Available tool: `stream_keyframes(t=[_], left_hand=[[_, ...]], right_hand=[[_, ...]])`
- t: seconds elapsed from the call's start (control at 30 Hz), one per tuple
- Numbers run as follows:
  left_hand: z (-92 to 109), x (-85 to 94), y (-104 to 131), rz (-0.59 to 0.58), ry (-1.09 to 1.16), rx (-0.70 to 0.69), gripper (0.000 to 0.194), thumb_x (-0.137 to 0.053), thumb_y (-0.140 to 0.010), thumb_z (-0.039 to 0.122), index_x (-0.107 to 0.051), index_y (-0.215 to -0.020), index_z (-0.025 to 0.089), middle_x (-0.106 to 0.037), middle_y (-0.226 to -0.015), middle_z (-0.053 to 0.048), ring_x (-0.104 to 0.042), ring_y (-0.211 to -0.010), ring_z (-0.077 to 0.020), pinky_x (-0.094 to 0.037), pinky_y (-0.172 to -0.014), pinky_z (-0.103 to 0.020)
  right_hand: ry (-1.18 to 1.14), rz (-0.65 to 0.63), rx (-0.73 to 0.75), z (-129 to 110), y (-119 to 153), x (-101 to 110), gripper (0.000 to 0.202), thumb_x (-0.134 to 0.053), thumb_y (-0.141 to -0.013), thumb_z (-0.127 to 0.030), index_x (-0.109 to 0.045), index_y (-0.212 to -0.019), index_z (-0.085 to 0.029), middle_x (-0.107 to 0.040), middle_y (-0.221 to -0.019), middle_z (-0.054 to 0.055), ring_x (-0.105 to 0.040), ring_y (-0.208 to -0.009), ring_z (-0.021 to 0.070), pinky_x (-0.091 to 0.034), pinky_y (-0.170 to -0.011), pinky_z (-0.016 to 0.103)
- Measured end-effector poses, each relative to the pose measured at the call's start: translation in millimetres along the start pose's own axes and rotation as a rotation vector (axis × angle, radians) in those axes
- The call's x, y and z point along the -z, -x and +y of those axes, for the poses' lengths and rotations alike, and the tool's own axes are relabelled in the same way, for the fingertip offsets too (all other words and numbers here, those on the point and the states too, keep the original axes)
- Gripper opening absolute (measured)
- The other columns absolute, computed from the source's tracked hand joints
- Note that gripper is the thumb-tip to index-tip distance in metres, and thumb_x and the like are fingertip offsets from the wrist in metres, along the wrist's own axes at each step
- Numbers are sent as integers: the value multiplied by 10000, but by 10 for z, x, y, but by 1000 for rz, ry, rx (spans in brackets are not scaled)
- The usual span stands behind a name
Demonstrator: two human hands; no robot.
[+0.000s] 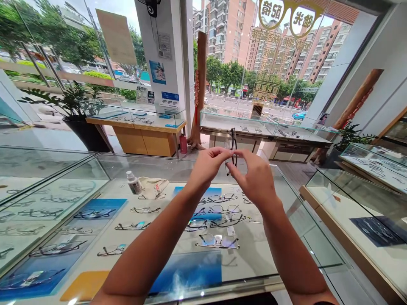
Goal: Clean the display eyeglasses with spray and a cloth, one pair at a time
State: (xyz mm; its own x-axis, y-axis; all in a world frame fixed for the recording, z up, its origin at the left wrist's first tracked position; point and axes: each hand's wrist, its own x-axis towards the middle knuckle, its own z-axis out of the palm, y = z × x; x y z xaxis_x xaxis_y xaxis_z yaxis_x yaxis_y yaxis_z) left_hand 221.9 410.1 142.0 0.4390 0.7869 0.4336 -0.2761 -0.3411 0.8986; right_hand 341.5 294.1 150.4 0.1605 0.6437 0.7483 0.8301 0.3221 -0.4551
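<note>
Black glasses point(234, 139) between both grips point(206, 164) point(257, 173)

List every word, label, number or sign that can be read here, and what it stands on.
"配镜": the picture's left gold lens outline on the window.
"验光": the right gold lens outline beside it.
Too small or blurred to read: the window lettering below, bottle label, red print on the cloth, white notice.
The held eyeglasses show no readable text.
</note>
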Motion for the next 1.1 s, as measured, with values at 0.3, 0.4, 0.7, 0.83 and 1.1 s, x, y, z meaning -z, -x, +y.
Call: stream_keyframes(t=[0.3,0.4,0.7,0.83,1.1], left_hand=[[-221,-319,210,-334,-615,-52,232,-652,-882,405,-755,-797,215,-655,-667,-10,-550,-634,-164,-398,-614,-294],[-323,-447,283,-461,-837,-75,256,-607,-919,395,-779,-867,212,-755,-846,-52,-650,-793,-214,-422,-672,-301],[-775,-1367,180,-966,-1300,21,245,-606,-923,268,-823,-1034,246,-811,-1025,-87,-727,-969,-271,-476,-728,-300],[-971,-1602,155,-1101,-1459,15,267,-596,-893,171,-828,-1021,202,-808,-1029,-127,-739,-951,-292,-496,-729,-326],[-1117,-1696,171,-1054,-1509,54,247,-606,-888,183,-827,-999,183,-810,-994,-143,-752,-952,-306,-527,-757,-344]], right_hand=[[-811,329,-672,2065,578,465,664,-820,-772,-538,-264,-535,-265,-189,-426,-118,-122,-435,71,-152,-431,283],[-885,359,-761,2577,760,482,705,-803,-788,-522,-184,-557,-276,-126,-382,-130,-75,-404,63,-95,-417,289],[-1132,428,-850,3111,909,568,608,-563,-955,-507,-118,-620,-264,-135,-417,-100,-79,-420,96,-100,-416,294],[-1272,437,-845,3188,947,576,569,-475,-989,-502,-121,-608,-270,-123,-412,-91,-59,-428,107,-80,-428,306],[-1295,379,-850,3132,937,469,661,-533,-975,-603,-116,-588,-265,-100,-410,-94,-54,-437,92,-69,-448,299]])
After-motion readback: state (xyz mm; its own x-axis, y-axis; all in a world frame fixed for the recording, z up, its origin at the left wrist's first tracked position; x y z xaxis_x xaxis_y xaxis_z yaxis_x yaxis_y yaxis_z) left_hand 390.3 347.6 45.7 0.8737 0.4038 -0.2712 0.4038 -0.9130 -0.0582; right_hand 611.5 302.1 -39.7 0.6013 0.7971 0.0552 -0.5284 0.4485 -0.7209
